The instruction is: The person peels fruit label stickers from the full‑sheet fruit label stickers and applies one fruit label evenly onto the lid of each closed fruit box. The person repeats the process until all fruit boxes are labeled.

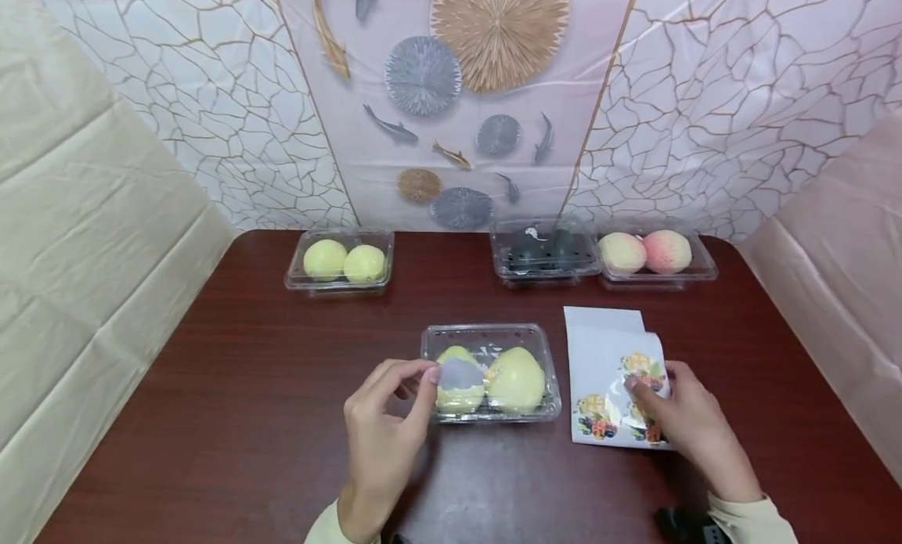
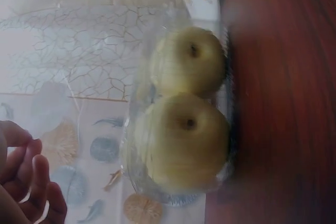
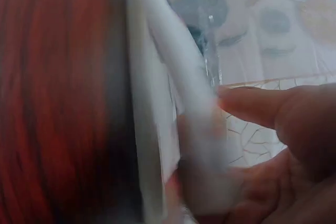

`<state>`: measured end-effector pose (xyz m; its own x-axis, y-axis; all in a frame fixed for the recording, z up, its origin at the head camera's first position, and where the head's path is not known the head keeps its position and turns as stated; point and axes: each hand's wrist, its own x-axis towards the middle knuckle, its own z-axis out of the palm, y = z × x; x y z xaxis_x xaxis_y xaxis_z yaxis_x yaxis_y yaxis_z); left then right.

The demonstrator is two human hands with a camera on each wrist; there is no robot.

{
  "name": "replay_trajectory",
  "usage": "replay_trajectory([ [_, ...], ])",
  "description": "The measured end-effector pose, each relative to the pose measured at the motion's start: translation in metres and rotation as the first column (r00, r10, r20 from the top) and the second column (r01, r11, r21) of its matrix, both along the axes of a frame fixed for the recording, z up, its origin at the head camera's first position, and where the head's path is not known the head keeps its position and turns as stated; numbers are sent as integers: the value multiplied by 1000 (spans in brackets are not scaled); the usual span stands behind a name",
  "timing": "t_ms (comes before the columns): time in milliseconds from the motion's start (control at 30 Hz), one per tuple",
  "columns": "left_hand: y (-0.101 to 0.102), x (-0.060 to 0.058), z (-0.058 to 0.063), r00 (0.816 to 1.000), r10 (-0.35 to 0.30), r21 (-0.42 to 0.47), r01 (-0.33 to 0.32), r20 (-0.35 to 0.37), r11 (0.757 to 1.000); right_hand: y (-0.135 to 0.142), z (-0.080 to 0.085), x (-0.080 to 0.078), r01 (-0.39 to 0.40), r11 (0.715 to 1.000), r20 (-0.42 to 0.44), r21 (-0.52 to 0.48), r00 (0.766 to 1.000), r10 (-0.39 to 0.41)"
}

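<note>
My left hand (image 1: 387,419) pinches a sticker (image 1: 460,373) by its edge between thumb and fingertips, its greyish back showing. In the head view the sticker overlaps the clear plastic box (image 1: 491,330) at the middle of the table. Two pale yellow pear-like fruits (image 1: 517,380) lie side by side inside the box, under its lid. In the left wrist view the left hand (image 2: 26,177) is beside these fruits (image 2: 184,142). My right hand (image 1: 694,419) grips the right side of a white sticker sheet (image 1: 599,356), thumb on top. Colourful fruit-print stickers (image 1: 597,419) show on it.
At the back left stands a clear box (image 1: 338,286) with two yellow-green fruits. A box with dark contents (image 1: 543,250) and a box of two peaches (image 1: 665,250) stand at the back right. Behind the dark wooden table (image 1: 232,419) hangs a patterned cloth (image 1: 493,168).
</note>
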<state>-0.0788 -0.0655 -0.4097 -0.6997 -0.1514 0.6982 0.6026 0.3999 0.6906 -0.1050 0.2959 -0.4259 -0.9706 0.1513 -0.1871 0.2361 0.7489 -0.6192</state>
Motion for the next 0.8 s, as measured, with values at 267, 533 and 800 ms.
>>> replay_trajectory([
  [267, 1, -3, 2, 959, 66, -160, -114, -277, 981, -50, 28, 27, -25, 996, -363, 88, 930, 56],
  [533, 0, -12, 23, 578, -169, -337, -196, -799, 921, -127, 44, 54, -526, 686, -396, -503, 845, 358],
  [800, -3, -17, 25, 412, -403, -525, -244, -817, 815, -139, 37, 47, -389, 637, -337, -665, 918, 208],
])
